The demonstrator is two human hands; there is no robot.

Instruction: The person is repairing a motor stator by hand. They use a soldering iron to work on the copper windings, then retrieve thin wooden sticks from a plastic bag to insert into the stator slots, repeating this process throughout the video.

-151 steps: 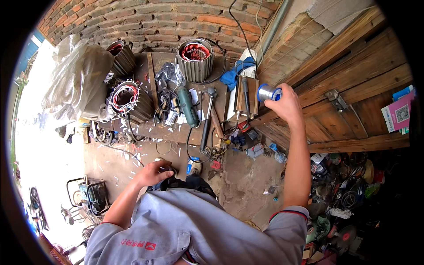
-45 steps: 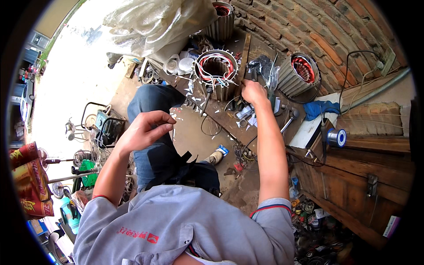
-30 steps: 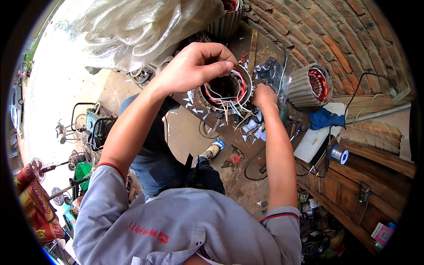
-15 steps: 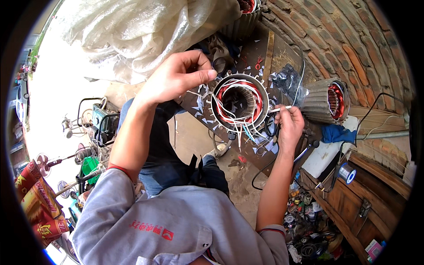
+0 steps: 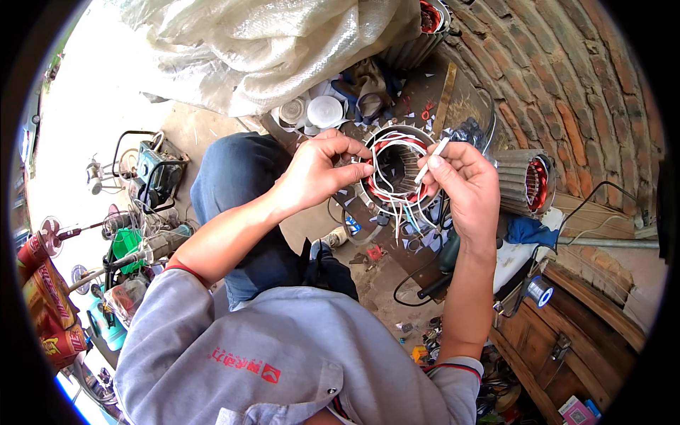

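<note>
An open motor stator (image 5: 392, 202) with red windings (image 5: 418, 146) and loose white, blue and black leads stands on the cluttered bench in front of me. My left hand (image 5: 322, 170) is at its left rim, fingers curved with thumb and index apart, touching near the white wires. In my right hand (image 5: 460, 184) is a short white stick (image 5: 438, 151), pinched and tilted over the right side of the windings. Its tip is close to the inner coil; I cannot tell whether it touches.
Two further stators (image 5: 517, 188) (image 5: 414, 46) stand right and behind, beside a translucent plastic sheet (image 5: 262, 49). A brick wall (image 5: 567, 106) curves along the right. A solder spool (image 5: 540, 290) sits near wooden doors (image 5: 581, 340). A green framed machine (image 5: 152, 173) and assorted clutter lie left.
My left hand has come down to the stator's left rim. My right hand has risen from the bench to over the windings with the white stick. Earlier, it held the solder spool.
</note>
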